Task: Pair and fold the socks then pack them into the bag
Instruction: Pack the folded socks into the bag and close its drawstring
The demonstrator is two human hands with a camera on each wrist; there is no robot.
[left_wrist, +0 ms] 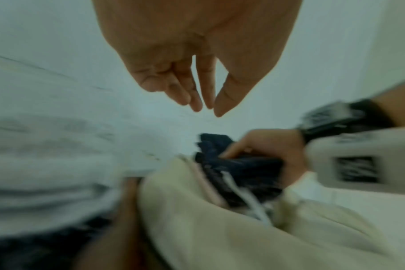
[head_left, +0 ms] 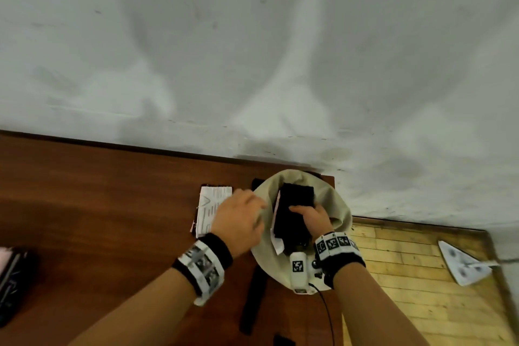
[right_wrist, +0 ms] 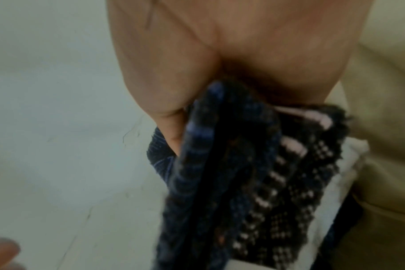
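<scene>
Right hand has its grip closed around a bundle of folded dark socks, thumb on one side & fingers on the other, and holds it inside the open mouth of the beige bag. In the right wrist view the bundle shows navy striped socks and black ones w/ a pale check pattern, pressed together in the fist. Left hand is at the left rim of the bag; in the left wrist view its fingers are straight, tips close together, and pinch nothing, just above the bag cloth. The bag stands at the far right corner of the brown tabletop. A pair of white patterned socks lies flat just left of the bag, partly under the left hand. One long black sock lies on the tabletop near the front edge, between the 2 forearms. More dark cloth is at the left border, too blurred to tell what
</scene>
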